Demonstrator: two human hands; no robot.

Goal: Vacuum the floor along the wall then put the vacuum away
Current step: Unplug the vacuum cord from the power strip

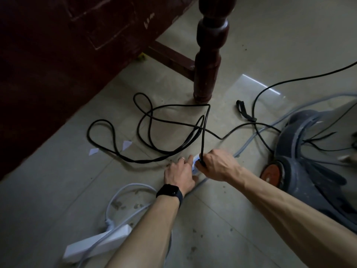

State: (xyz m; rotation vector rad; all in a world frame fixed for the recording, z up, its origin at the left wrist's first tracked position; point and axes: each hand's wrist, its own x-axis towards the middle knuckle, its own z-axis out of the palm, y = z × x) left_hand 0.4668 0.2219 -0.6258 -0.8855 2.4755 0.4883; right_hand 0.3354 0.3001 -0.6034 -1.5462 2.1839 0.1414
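Two bare forearms come in from the bottom of the frame. The left hand (178,176), with a smartwatch (170,192) on its wrist, lies with fairly straight fingers on a small white socket block (194,163) in the middle of the frame. I'd guess that's to pin it so it doesn't slide. The right hand (216,165) is clenched round the plug end of the black power cord (146,122), right at the block. Plugging in or pulling out? Honestly can't tell.

The vacuum (309,161), grey with an orange wheel (270,174), sits at the right edge on the tiled floor, and the cord runs across to it.

Counts:
- one vacuum
- one black cord in several loose loops
- two white blocks, the second power strip (96,242) at lower left
- two paper scraps (126,145)
- one black strap (244,111)
- one turned wooden leg (209,55) up top
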